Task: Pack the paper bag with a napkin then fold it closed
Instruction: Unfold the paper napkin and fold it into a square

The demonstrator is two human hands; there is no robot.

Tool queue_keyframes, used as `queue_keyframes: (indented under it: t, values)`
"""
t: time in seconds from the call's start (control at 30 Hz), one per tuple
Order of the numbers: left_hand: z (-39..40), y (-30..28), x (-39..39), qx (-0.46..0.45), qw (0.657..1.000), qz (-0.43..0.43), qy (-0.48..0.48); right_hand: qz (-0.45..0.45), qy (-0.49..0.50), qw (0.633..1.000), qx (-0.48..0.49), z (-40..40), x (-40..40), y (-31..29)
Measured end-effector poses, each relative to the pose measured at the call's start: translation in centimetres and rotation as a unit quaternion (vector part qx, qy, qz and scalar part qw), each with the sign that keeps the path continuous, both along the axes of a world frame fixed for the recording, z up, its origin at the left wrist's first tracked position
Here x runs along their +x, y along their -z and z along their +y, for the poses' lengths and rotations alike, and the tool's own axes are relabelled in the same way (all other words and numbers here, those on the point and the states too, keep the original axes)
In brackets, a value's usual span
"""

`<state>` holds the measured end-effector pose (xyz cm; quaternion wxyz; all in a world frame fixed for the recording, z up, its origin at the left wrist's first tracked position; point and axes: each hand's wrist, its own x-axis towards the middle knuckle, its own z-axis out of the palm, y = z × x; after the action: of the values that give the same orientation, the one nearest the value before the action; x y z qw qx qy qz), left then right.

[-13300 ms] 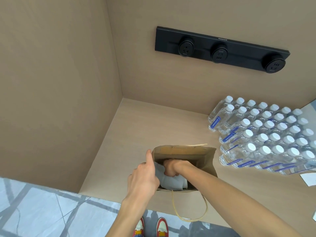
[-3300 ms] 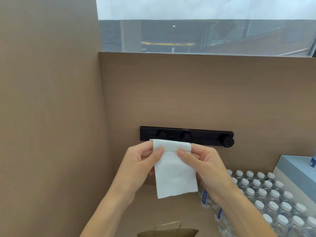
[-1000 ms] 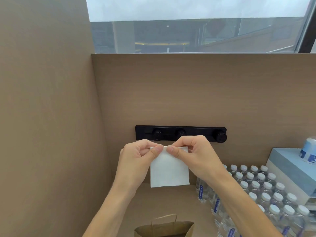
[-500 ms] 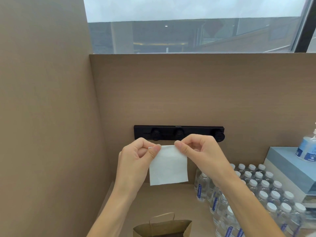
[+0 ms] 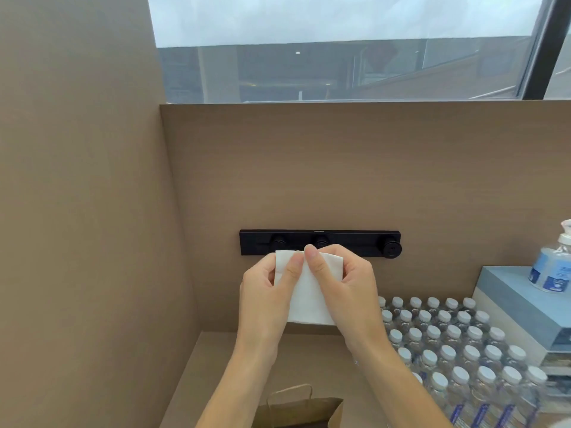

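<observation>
A white napkin point(image 5: 307, 299) hangs folded in the air in front of the back panel, held up by both hands. My left hand point(image 5: 265, 299) pinches its left upper edge, thumb on the front. My right hand point(image 5: 344, 285) grips the right upper edge, thumb pressed near the middle beside the left thumb. Well below the hands, the brown paper bag point(image 5: 304, 410) stands on the wooden counter at the bottom edge of the view, with a paper handle sticking up; only its top shows.
Several water bottles with white caps point(image 5: 448, 344) fill the counter to the right. A blue-grey box point(image 5: 522, 307) carries a sanitizer pump bottle point(image 5: 553, 264). A black socket strip point(image 5: 319, 242) sits on the back panel. A tall brown side wall point(image 5: 80, 211) closes the left.
The two thumbs have come together at the napkin's top middle, and both hands have slid further over the napkin, covering more of it. The view has dropped slightly.
</observation>
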<state>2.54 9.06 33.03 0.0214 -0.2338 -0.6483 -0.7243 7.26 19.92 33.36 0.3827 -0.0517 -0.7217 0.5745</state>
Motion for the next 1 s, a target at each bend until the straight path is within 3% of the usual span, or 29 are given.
queue_keyframes:
  t: [0.23, 0.37, 0.53, 0.67, 0.77, 0.87, 0.93, 1.0]
  values:
    - [1.2, 0.5, 1.3, 0.024, 0.985, 0.083, -0.148, 0.070, 0.138, 0.985, 0.078, -0.6, -0.7, 0.9]
    - [0.6, 0.5, 1.6, 0.038, 0.984, 0.075, -0.157, 0.100, 0.156, 0.974, 0.131, 0.0, -0.4, 1.2]
    - [0.4, 0.6, 1.8, 0.064, 0.984, 0.088, -0.144, 0.111, 0.172, 0.970, 0.132, 0.6, 0.0, 1.0]
    - [-0.8, 0.3, 0.9, 0.031, 0.994, 0.074, -0.078, 0.079, 0.199, 0.970, 0.116, 2.3, 1.1, 0.7]
    - [-1.7, -0.5, 0.0, -0.083, 0.993, 0.079, 0.037, 0.043, 0.094, 0.982, 0.159, 2.7, 1.9, -0.2]
    - [-2.0, -1.3, -0.4, -0.154, 0.977, 0.073, 0.130, -0.104, -0.090, 0.969, 0.205, 3.1, 2.2, -0.8]
    - [-2.1, -1.9, -0.8, -0.178, 0.969, 0.060, 0.163, -0.142, -0.120, 0.948, 0.257, 3.1, 2.3, -0.6]
    - [-2.3, -2.6, -1.2, -0.181, 0.968, 0.048, 0.165, -0.121, -0.110, 0.948, 0.274, 3.1, 2.4, -0.2]
